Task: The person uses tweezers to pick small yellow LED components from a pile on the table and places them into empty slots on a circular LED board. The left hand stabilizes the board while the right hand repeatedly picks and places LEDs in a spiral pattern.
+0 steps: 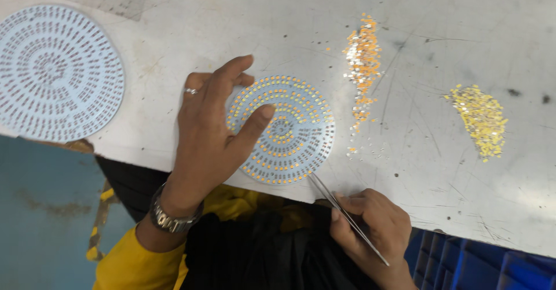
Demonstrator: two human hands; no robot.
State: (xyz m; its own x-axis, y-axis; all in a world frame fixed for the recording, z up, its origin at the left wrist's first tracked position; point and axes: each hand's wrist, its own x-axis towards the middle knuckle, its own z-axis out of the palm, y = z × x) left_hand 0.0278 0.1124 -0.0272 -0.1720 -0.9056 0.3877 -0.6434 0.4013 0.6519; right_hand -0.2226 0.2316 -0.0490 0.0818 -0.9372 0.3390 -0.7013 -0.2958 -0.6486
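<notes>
The person's left hand (211,131) lies spread on the pale grey surface (440,168), its fingers (259,118) wide and flat, with the forefinger pressing down on a round white circuit disc (289,131). That disc sits close to the near edge of the surface, its lower rim almost at the lip, and it is filled with rings of small orange chips. A ring shows on one finger, and a metal wristwatch (171,217) sits above a yellow sleeve (130,261).

The right hand (370,226) hangs just off the near edge, fingers pinched narrowly around slim metal tweezers (344,215). The tweezers' long axis runs diagonally, the tips pointing up and left to the disc's lower right rim, the back end trailing down and right past the palm. Whether the tips hold a chip is hard to tell from here.

Right of the disc lies a narrow streak of loose orange chips (362,64), running away from the person. Further right is a small heap of yellow chips (480,119), well apart from the disc. At the far left rests a second round disc (55,73), larger in view and bare of orange chips. A blue crate (480,261) shows below the surface at the lower right.
</notes>
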